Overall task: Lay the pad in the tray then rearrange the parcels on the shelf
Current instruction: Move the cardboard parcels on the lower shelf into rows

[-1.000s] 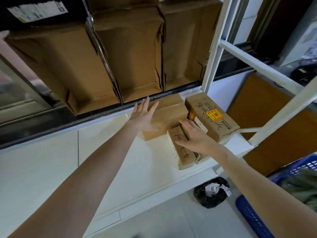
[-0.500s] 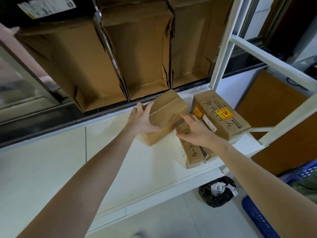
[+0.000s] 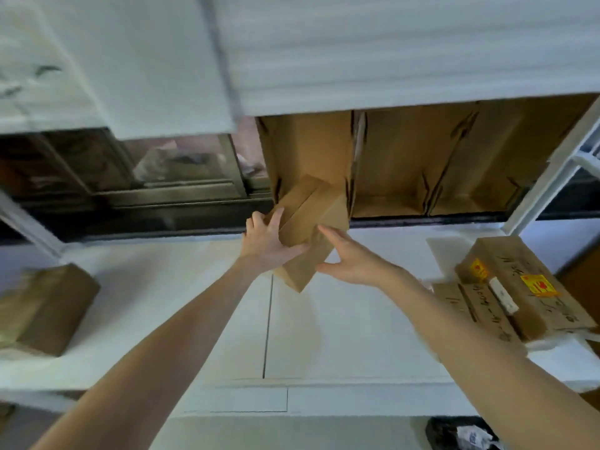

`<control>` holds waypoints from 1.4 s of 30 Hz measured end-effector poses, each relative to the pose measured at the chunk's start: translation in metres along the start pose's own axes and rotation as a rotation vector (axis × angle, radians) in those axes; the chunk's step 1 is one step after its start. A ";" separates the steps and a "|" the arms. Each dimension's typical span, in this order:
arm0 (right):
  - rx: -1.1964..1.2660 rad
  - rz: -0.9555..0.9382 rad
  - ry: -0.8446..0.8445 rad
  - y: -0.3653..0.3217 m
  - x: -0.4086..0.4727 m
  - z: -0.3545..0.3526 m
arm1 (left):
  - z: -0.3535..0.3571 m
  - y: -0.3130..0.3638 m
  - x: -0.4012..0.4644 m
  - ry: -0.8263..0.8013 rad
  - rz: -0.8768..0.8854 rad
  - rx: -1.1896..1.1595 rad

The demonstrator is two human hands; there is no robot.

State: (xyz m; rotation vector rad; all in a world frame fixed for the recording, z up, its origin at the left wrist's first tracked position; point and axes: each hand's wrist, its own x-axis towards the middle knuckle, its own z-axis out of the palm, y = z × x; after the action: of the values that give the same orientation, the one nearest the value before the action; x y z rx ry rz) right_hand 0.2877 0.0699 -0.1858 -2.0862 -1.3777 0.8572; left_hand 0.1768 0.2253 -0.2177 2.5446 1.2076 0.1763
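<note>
A plain brown cardboard parcel (image 3: 306, 228) is lifted off the white shelf (image 3: 341, 319), tilted, its far end inside the leftmost open cardboard tray (image 3: 305, 147) of three standing at the back. My left hand (image 3: 268, 240) grips its left side. My right hand (image 3: 352, 258) holds its right lower edge with thumb and fingers. Two labelled parcels (image 3: 526, 287) lie on the shelf at the right, one with yellow stickers. Another brown parcel (image 3: 45, 310) lies at the far left. White foam sheets (image 3: 389, 50) lie on top above the trays.
Two more open cardboard trays (image 3: 438, 164) stand right of the first. A white shelf post (image 3: 552, 177) rises at the right. A dark window frame (image 3: 130, 190) runs behind. A black bag (image 3: 464, 435) lies on the floor below.
Both hands took hold of the plain parcel and lifted it up and left, from beside the labelled parcels into the leftmost tray's mouth. The view swung upward and left.
</note>
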 end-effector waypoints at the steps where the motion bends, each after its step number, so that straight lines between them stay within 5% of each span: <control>1: -0.004 -0.025 -0.022 -0.017 0.009 0.008 | -0.010 -0.020 -0.006 0.009 -0.035 -0.010; 10: -0.137 -0.269 -0.234 -0.179 0.083 0.121 | -0.091 -0.219 -0.064 0.121 -0.311 -0.022; 19: -0.198 -0.283 -0.398 -0.272 0.132 0.254 | -0.098 -0.367 -0.108 0.167 -0.460 0.226; 42: -0.256 -0.142 -0.465 -0.271 0.174 0.324 | -0.051 -0.421 -0.091 0.215 -0.381 0.290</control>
State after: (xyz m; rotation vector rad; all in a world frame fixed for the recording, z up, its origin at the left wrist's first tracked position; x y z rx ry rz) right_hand -0.0655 0.3505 -0.2579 -2.0131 -1.9413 1.2115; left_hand -0.2022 0.4159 -0.3090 2.5131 1.8985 0.2009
